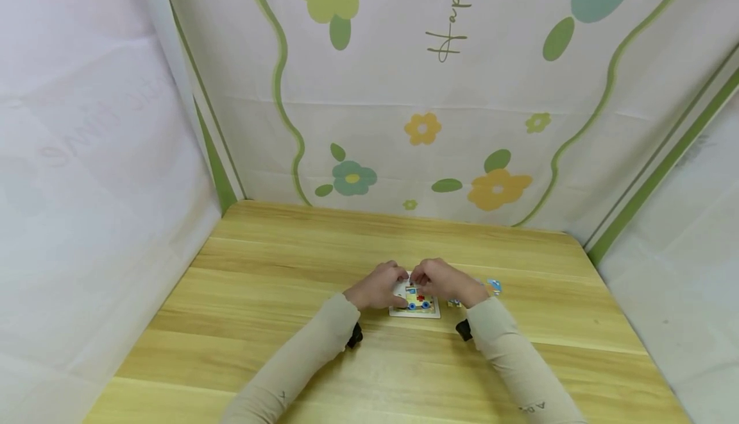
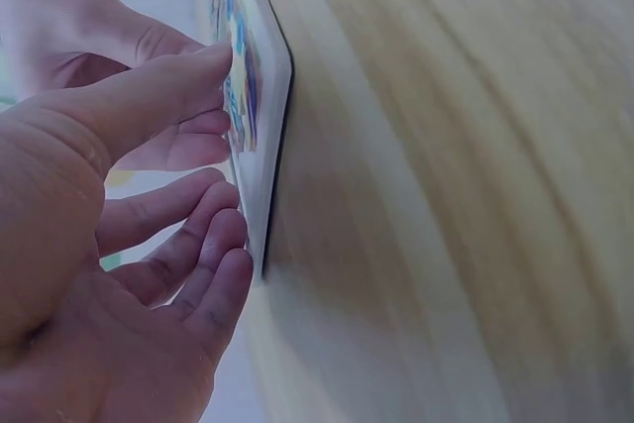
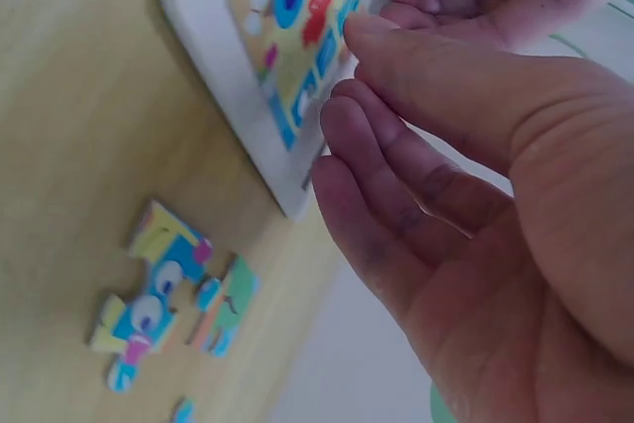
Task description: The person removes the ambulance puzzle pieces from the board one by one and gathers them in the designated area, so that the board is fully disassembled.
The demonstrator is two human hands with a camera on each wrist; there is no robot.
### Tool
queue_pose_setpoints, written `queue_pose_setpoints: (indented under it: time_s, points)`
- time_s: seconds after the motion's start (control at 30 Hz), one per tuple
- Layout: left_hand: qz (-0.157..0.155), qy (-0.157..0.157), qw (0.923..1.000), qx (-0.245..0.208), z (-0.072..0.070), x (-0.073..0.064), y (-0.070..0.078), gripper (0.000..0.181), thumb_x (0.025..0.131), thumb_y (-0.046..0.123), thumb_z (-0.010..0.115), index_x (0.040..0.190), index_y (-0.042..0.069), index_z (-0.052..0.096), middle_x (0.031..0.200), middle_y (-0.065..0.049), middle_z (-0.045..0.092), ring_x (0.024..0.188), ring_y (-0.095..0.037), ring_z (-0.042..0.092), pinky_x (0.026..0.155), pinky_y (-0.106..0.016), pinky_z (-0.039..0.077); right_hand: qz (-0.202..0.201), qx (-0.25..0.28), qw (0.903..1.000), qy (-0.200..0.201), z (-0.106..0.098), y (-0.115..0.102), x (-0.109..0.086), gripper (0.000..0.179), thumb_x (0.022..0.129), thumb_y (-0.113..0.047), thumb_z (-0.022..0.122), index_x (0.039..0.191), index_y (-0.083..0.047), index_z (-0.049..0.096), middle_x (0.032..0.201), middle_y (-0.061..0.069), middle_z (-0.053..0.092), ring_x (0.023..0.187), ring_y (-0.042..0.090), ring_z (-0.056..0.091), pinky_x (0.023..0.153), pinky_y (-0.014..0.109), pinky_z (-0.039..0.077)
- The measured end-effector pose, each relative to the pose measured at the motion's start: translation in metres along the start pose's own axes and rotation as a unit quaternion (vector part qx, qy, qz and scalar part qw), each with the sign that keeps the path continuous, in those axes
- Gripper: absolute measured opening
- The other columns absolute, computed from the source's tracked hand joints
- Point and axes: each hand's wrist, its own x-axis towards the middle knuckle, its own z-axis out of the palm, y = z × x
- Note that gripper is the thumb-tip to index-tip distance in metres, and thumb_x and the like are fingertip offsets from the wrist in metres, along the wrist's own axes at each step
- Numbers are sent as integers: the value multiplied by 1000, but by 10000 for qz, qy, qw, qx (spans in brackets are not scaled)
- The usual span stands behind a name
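A small white-rimmed puzzle board (image 1: 398, 313) with an ambulance picture lies flat on the table. My left hand (image 1: 378, 286) is at its left side; in the left wrist view the thumb (image 2: 203, 66) reaches over the picture and the relaxed fingers (image 2: 230, 235) are along the board's rim. From the right comes my right hand (image 1: 444, 279), its thumb (image 3: 381, 37) and bent fingers close together over the picture. Whether anything sits between those fingertips is hidden. Loose jigsaw pieces (image 3: 149, 309) lie beside the board, near the right wrist.
Wood-grain table (image 1: 277, 270) surrounds the board. Another loose piece (image 1: 494, 286) is right of my right hand. White cloth walls (image 1: 369, 90) with printed flowers close off the back and sides. Dark wrist devices (image 1: 464, 330) hang under both sleeves.
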Motion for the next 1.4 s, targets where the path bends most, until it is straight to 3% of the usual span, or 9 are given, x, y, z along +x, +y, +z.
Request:
queue_pose_setpoints:
  time_s: [0.4,0.9,1.17,1.4]
  points:
    - [-168,28,9998,65,5,1,0,58,90,34,85,136,3,65,125,-7,62,103,-17,50,82,-24,46,18,-199,9996,193,4,5,-3,22,92,-2,78,114,-2,79,108,9,71,90,17,64,77,25,54]
    - [-219,-33,9995,214,6,3,1,64,90,36,84,139,1,62,130,-8,61,112,-19,53,93,-28,48,199,348,9991,154,2,9,-1,21,90,4,78,107,-7,75,102,3,72,92,14,67,79,27,57]
    - [-236,-70,9995,211,5,3,3,65,90,36,85,139,1,61,130,-9,61,114,-20,53,100,-32,49,188,489,9984,202,0,9,1,6,99,-5,71,102,-9,74,96,0,73,86,9,65,78,26,57]
    - [-270,-78,9994,191,5,4,2,64,89,36,85,139,3,62,131,-8,61,114,-20,54,97,-31,49,259,572,9977,244,-2,7,1,10,104,-6,64,100,-8,72,94,4,73,83,14,66,74,24,55]
